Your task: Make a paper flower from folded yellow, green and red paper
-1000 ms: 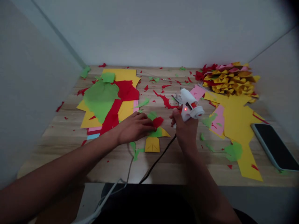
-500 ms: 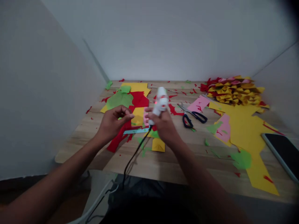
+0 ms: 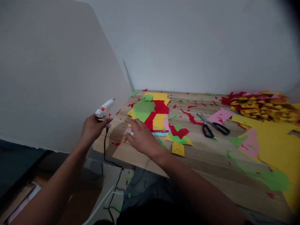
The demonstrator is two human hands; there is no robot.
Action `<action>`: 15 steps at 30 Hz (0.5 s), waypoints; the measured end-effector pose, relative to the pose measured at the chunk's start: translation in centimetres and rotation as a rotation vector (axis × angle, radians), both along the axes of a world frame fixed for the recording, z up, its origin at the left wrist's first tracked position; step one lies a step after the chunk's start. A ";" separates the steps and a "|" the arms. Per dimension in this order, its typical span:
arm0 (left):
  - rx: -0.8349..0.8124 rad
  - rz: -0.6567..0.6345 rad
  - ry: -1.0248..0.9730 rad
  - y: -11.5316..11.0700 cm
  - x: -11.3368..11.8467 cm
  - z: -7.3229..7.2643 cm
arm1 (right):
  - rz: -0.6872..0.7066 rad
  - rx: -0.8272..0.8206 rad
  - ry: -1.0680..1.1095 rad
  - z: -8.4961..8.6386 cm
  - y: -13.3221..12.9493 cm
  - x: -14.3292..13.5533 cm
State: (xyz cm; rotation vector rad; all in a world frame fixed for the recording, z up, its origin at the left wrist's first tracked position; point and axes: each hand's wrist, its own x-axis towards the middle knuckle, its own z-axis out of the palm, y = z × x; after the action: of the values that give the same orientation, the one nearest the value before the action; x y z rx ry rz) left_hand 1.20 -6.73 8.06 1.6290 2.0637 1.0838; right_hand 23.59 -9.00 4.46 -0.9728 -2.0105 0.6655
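My left hand [image 3: 93, 127] is closed round the handle of a white glue gun [image 3: 106, 107], near the table's left edge. The gun's nozzle points up and to the right, and its black cord [image 3: 105, 150] drops over the table edge. My right hand [image 3: 142, 136] holds nothing; its fingers are apart and reach left above the table. Just beyond it lies a pile of paper with a green sheet [image 3: 142, 108], a red piece [image 3: 161, 107] and a yellow sheet [image 3: 159, 121]. A small folded yellow paper [image 3: 178, 149] is right of my right hand.
Scissors [image 3: 212, 125] with dark handles lie near a pink paper [image 3: 220, 115]. At the back right stands a heap of folded yellow paper pieces [image 3: 262, 107]. Large yellow sheets [image 3: 276, 143] cover the right side. Red and green scraps are scattered over the wooden table [image 3: 201, 168].
The glue gun has passed from my right hand to my left and moved left. My right hand has let go and opened. The view has turned left; the phone is out of sight.
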 end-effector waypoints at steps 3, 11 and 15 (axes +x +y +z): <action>-0.082 -0.040 0.028 1.1 -1.3 -2.2 | -0.090 -0.050 -0.102 -2.6 -1.6 7.5; -0.212 -0.013 0.092 2.8 0.3 -6.0 | -0.457 -0.154 -0.355 -7.1 -3.2 20.6; -0.345 0.011 0.164 3.2 0.6 -5.9 | -0.436 -0.137 -0.495 -7.2 -2.0 20.2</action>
State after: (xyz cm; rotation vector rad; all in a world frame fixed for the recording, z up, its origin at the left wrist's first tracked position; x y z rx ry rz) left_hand 1.78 -3.52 2.13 1.5738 2.2142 0.5686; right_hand 43.81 -11.04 -2.78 -1.7291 -2.0692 0.3428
